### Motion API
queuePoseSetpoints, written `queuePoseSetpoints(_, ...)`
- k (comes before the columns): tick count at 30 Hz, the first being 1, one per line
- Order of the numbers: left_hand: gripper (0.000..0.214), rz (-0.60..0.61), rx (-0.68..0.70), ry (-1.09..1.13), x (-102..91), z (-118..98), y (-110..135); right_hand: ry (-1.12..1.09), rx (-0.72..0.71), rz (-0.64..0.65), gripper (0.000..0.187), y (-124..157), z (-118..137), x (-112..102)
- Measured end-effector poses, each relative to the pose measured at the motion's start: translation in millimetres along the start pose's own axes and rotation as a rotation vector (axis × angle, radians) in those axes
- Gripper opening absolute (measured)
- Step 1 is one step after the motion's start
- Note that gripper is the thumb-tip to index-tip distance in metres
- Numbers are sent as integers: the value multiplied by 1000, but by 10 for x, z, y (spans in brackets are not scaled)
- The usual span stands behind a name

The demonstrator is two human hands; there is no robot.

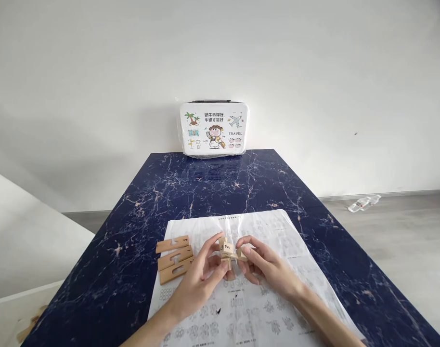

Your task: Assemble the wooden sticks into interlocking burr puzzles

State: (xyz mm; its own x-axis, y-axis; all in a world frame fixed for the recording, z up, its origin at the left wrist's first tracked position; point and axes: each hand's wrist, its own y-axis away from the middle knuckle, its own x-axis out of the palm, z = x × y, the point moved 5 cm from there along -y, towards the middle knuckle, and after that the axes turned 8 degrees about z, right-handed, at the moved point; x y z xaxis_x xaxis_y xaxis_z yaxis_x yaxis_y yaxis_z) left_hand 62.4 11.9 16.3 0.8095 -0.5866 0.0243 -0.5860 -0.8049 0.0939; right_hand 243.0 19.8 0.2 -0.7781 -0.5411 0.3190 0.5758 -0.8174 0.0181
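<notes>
Over the white printed sheet [274, 294], my left hand [205, 274] grips light wooden puzzle pieces [226, 247], one of which bears a handwritten 3. My right hand [263, 262] pinches a small wooden piece [242, 254] close against the right side of that cluster. Fingers partly hide where the pieces meet, so I cannot tell how they interlock. Left of my left hand lie three flat notched wooden pieces: the upper one [164, 247] marked 5, the middle one [165, 262] marked 1, and the lower one [168, 277] with a slot and a partly hidden mark.
The sheet lies on a dark blue marbled table [205, 193]. A white cartoon-printed case [215, 129] stands at the far edge against the wall. On the floor to the right is a clear plastic bottle [364, 203]. Wooden bits [30, 330] show at lower left, below the table.
</notes>
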Motion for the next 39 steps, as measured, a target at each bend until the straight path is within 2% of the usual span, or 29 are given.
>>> queuePoseSetpoints(4, 62, -4, -20, -28, 1, 32, 10, 63, 4, 20, 43, -7, -24, 41)
queuePoseSetpoints(11, 59, 3, 62, -125, 41, -50, 11, 99, -13, -7, 38, 5, 17, 73)
queuePoseSetpoints(16, 51, -1, 108, -309, 45, -44, 25, 93, -9, -10, 39, 3, 40, 72)
queuePoseSetpoints(20, 41, 11, 151, -366, 44, -42, 34, 32, 41, 0, 41, 15, 11, 64)
queuePoseSetpoints(23, 36, 9, 149, -344, 41, -43, 27, 9, 50, 17, 41, 27, 1, 68)
queuePoseSetpoints(26, 38, -4, 102, -233, 36, -39, 9, 68, -28, 41, 43, 30, 36, 83)
queuePoseSetpoints(29, 41, -10, 49, -171, 41, -44, -2, 164, -72, 7, 41, 33, 49, 82)
queuePoseSetpoints(33, 41, -44, 16, -233, 21, -51, 4, 264, -62, -86, 33, 51, 27, 64)
queuePoseSetpoints(39, 39, -46, 63, -298, 0, -45, 7, 288, -46, -96, 33, 60, 17, 74)
